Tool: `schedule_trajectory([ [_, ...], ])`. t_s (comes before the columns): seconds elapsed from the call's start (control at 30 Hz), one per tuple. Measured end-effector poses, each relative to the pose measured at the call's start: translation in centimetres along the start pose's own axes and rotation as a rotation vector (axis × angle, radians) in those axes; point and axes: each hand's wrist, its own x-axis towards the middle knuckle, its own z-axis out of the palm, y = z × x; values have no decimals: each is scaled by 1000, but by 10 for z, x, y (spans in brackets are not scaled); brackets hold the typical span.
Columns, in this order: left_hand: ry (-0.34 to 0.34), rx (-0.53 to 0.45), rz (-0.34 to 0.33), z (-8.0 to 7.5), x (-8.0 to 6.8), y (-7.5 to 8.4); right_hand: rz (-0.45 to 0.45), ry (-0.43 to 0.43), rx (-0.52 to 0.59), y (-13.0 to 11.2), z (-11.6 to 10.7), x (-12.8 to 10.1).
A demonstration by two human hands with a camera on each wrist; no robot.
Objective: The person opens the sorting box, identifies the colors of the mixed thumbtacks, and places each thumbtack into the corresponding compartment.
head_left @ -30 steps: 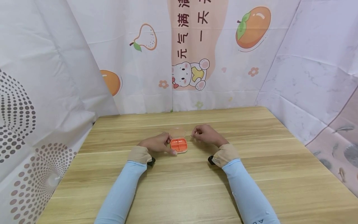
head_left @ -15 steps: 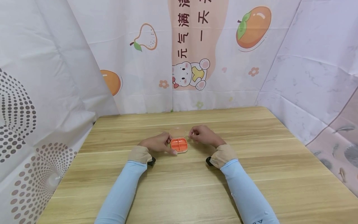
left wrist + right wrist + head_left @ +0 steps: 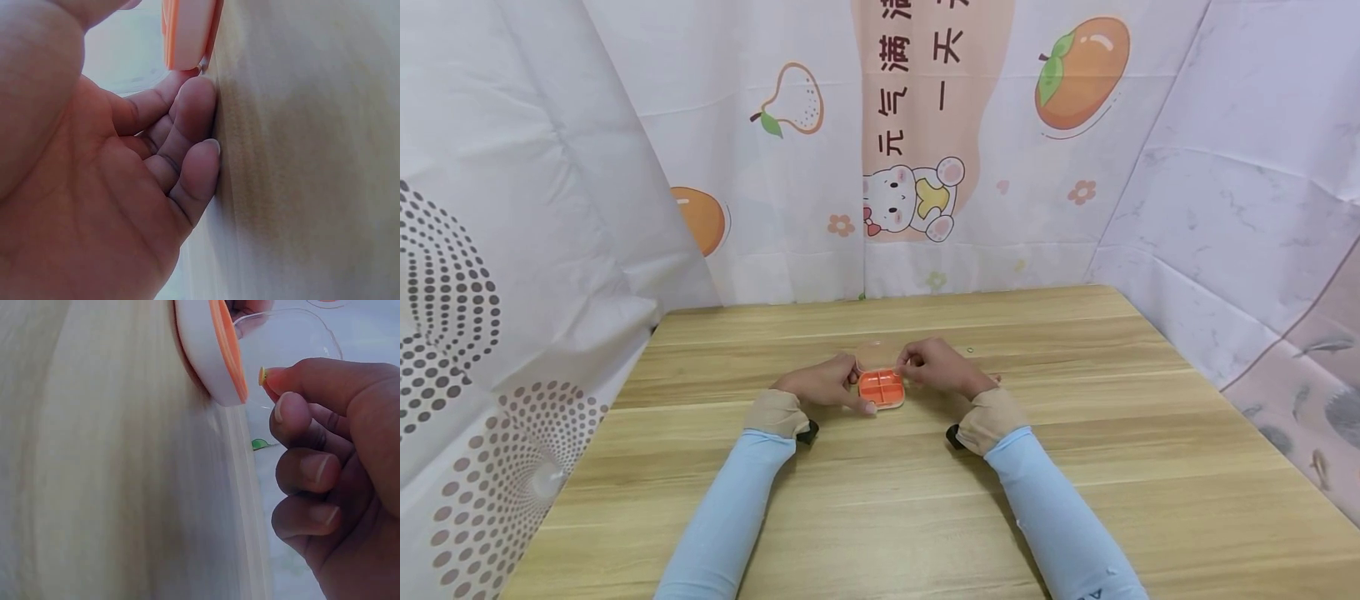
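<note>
An orange pill box [image 3: 882,389] with several compartments lies on the table, its clear lid [image 3: 876,356] folded back to the far side. My left hand [image 3: 823,383] holds the box at its left side, thumb along the near edge and fingers by the hinge corner. In the left wrist view, the fingertips [image 3: 197,106] touch the tabletop below the box's pale wall. My right hand [image 3: 942,367] is over the box's right far corner. Between its thumb and index finger it pinches a small yellow ring-like piece [image 3: 262,376], seen nearly edge-on beside the orange rim.
A tiny ring-like piece [image 3: 970,350] lies on the wooden table [image 3: 880,500] behind my right hand. Another small thing [image 3: 997,378] shows by the right wrist, partly hidden. Printed curtains [image 3: 760,192] enclose the table at the back and sides.
My right hand has moved left to the box's corner with its fingers still pinched. The tiny piece behind it has come into sight. My left hand and the box have stayed in place.
</note>
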Motion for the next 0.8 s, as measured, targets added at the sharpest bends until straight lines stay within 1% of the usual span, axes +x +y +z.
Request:
schedule_trajectory([
  [0.3,4,11,-5,0,0,0,-14,16,9,-5,6,1],
  [0.43,6,9,-3,1,0,0,-32,29,-7,-7,9,3],
  [0.67,3,12,0,0,-1,2,-94,60,-55,-10,14,6],
  [0.8,-2,11,0,0,-2,3,-105,68,-73,-11,19,8],
])
